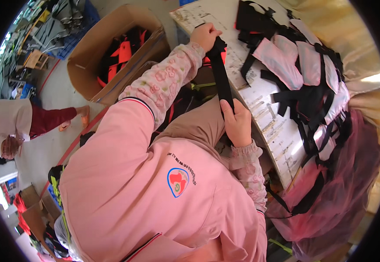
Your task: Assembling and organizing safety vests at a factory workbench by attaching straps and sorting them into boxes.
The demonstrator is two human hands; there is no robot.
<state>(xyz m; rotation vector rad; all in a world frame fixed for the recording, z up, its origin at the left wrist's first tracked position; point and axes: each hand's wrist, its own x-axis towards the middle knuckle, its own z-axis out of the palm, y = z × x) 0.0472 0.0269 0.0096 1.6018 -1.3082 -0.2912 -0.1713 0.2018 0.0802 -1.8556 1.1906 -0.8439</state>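
Note:
A black webbing strap (220,76) is stretched between my two hands along the near edge of the worktable. My left hand (205,37) is closed at the strap's far end, where black material bunches up and a bit of red fabric shows beside it. Closer to my body, my right hand (238,124) pinches the strap with the thumb laid along it. The fingers of my left hand are partly hidden from above. Below the strap, my lap and some dark pieces with bright yellow-green strips are partly covered by my sleeve.
The worn white worktable (264,118) carries a pile of black straps and pale padded pieces (281,61). Pink translucent plastic (329,196) hangs at its right end. A cardboard box (85,65) holds red and black items (122,54). Another person (20,122) walks at the far left.

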